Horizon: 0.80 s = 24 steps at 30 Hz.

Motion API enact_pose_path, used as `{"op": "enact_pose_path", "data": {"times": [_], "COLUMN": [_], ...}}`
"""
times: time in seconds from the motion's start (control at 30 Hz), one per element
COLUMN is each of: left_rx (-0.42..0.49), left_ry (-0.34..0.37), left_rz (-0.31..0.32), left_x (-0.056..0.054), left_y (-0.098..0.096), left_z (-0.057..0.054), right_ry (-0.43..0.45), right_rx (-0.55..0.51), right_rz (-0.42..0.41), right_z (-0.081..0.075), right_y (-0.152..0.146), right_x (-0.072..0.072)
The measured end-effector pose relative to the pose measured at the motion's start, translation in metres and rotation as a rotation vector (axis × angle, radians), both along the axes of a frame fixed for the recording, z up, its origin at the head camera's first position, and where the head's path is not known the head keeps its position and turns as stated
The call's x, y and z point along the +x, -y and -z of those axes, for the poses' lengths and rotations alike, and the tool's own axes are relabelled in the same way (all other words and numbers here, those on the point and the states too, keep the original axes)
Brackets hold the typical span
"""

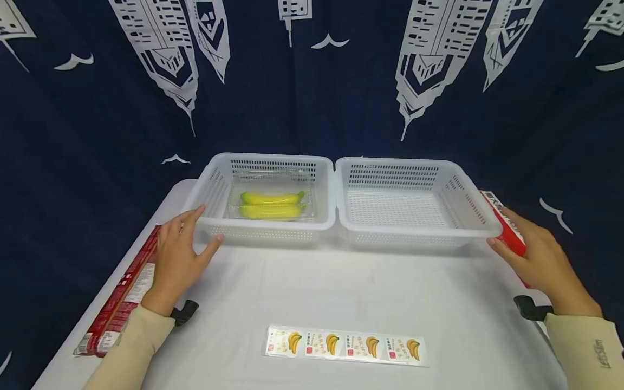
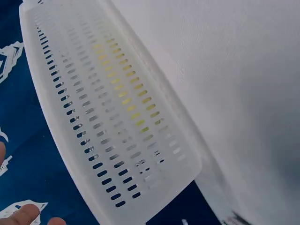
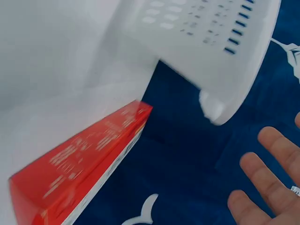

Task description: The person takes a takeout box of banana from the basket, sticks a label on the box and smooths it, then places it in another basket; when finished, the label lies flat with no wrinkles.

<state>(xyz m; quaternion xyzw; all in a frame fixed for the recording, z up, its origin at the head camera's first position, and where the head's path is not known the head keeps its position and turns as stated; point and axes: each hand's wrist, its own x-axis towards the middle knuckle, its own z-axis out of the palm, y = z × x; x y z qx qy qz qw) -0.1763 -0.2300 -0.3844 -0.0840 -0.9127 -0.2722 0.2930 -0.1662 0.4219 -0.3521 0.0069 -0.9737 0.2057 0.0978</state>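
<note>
My left hand, fingers spread, is at the front left corner of a white perforated basket and overlaps a red package in the head view. Inside that basket is a clear plastic clamshell with yellow bananas. At the right end of a second white basket, my right hand is beside a red box. The right wrist view has the fingers spread and apart from the box. Neither hand holds anything.
A strip of banana stickers lies near the front of the white table. The two baskets stand side by side at the back. Behind them hangs a dark blue cloth with white building prints.
</note>
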Motion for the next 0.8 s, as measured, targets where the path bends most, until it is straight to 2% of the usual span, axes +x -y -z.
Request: {"op": "enact_pose_path", "data": {"times": [0.2, 0.43, 0.6, 0.8], "left_rx": [0.14, 0.28, 0.388, 0.451], "left_ry": [0.029, 0.194, 0.28, 0.296], "left_rz": [-0.004, -0.045, -0.107, -0.146], "left_x": [-0.008, -0.019, -0.026, -0.035], "left_y": [0.003, 0.008, 0.01, 0.006], "left_z": [0.006, 0.016, 0.025, 0.028], "right_ry": [0.008, -0.001, -0.015, -0.015], "right_rx": [-0.111, -0.208, -0.208, -0.201], "right_rz": [-0.058, -0.127, -0.179, -0.241], "right_z": [-0.011, -0.02, -0.023, -0.024], "right_y": [0.009, 0.026, 0.042, 0.062], "right_x": [-0.013, -0.027, -0.041, -0.059]}}
